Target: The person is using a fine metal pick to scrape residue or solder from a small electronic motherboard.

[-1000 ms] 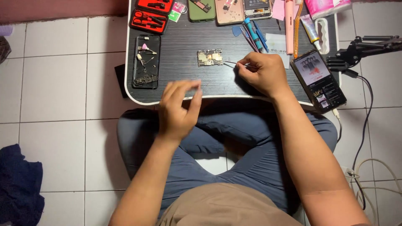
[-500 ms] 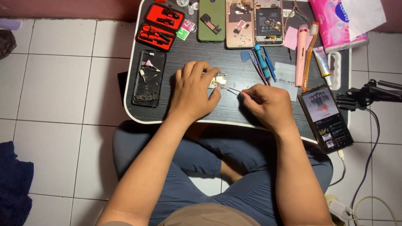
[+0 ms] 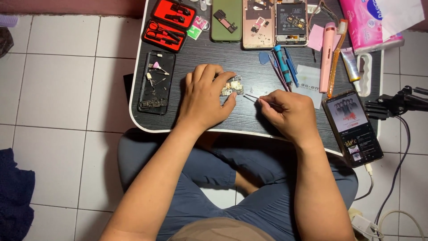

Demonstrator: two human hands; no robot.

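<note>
A small circuit board (image 3: 232, 85) is pinned mid-counter by the left hand (image 3: 204, 99), fingers pressing its edge. Thin tweezers (image 3: 256, 98) are pinched in the right hand (image 3: 289, 114); careful tip placement seems required next.

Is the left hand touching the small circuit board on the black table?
Touching. In the head view, the left hand lies on the table with its fingertips pressed against the small circuit board, no gap between them.
</note>
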